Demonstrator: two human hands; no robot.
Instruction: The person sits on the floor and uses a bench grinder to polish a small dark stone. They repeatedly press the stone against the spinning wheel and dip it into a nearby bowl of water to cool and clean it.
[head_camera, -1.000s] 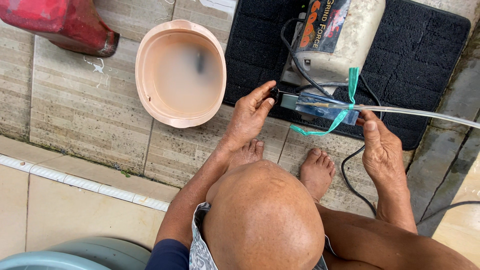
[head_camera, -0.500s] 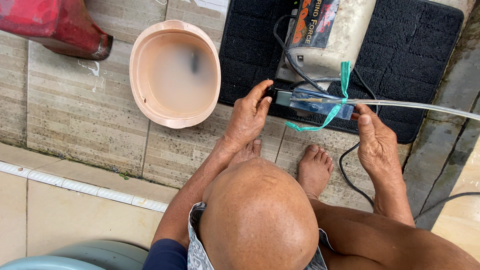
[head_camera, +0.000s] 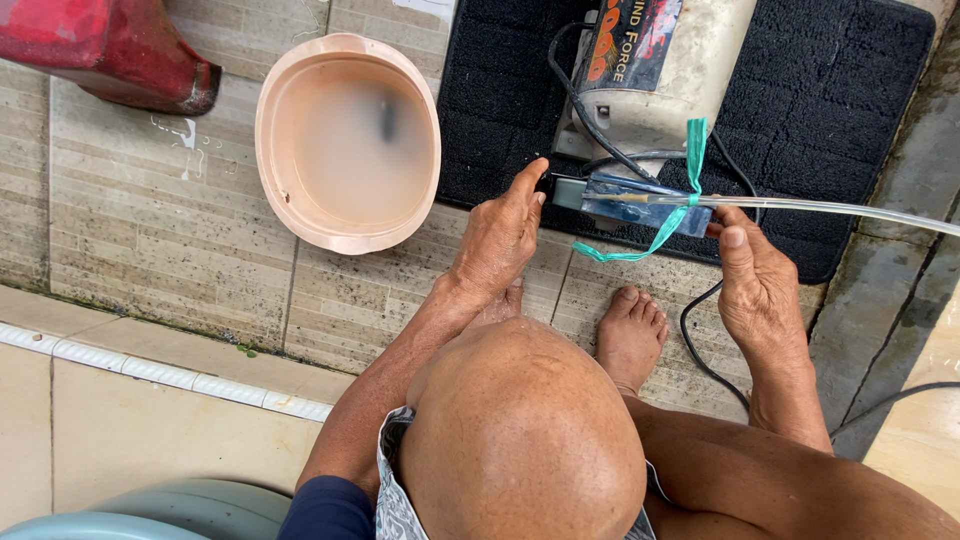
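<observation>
I hold a small dark blue box-shaped device between both hands, above a black mat. My left hand grips its left end with thumb and fingers. My right hand pinches its right end. A green ribbon is tied around the device and trails down. A clear plastic tube runs from the device off to the right. A cream-coloured cylindrical machine lies on the mat just behind the device, with black cables looped around it.
A pinkish plastic basin with cloudy water stands on the tiled floor to the left. A red container sits at the top left. My bare feet rest below the mat. A black cord runs along the floor.
Both hands and the device have shifted slightly lower and closer in view. The grips look the same.
</observation>
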